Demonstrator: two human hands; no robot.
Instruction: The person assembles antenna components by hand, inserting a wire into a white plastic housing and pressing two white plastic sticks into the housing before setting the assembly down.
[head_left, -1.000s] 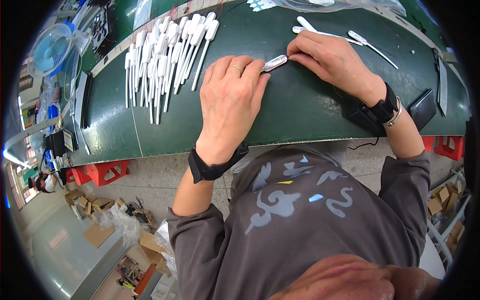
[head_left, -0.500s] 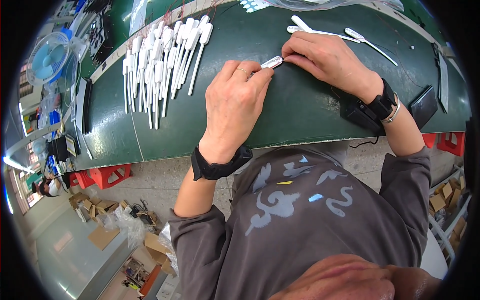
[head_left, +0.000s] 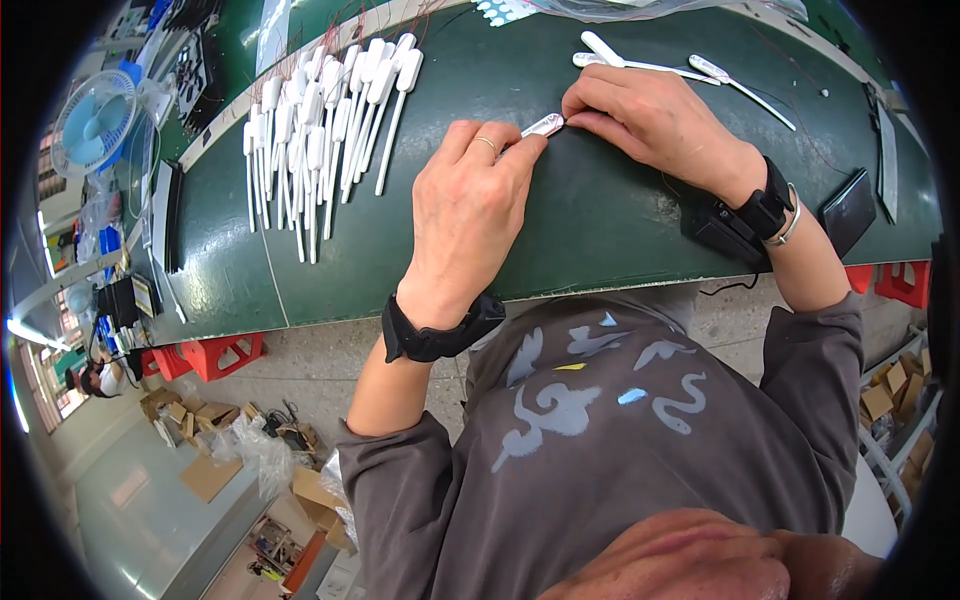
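Observation:
My left hand is closed around a white plastic stick with a flat oval head; its head pokes out past the thumb and its stem is hidden under the palm. Thumb and forefinger of my right hand pinch together right at the tip of that head, on what looks like a thin wire. A length of fine reddish wire shows below the right palm. Left of my hands lies a bunch of similar white sticks, heads away from me, with red wires at their far ends.
Beyond my right hand lie a few more white sticks. A black box sits under my right wrist, and a dark flat case is farther right. A clear plastic bag lies at the back of the green table. A fan stands left.
Both hands keep nearly the same place and grip on the white stick. The view has shifted very slightly.

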